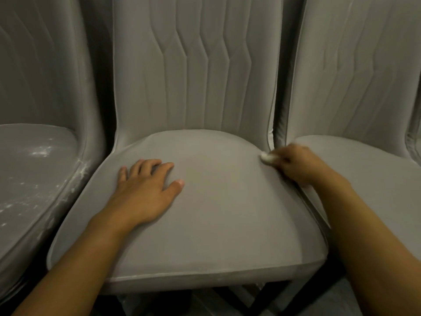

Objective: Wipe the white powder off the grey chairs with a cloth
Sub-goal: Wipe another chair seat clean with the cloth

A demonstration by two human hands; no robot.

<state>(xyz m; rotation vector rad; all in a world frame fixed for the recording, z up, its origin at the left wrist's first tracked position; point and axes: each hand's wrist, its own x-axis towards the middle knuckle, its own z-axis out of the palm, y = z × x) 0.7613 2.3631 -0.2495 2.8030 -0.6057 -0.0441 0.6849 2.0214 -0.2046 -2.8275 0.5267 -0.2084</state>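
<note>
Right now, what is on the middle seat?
Left hand rests flat on the seat; right hand holds a cloth at its right edge. What lies under them is hidden.

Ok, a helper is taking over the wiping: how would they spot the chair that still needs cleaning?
Three grey padded chairs stand side by side. The one meant is the left chair, beside the middle chair where the left hand lies flat. Only its seat and right edge carry white powder flecks; the other two seats show none.
</note>
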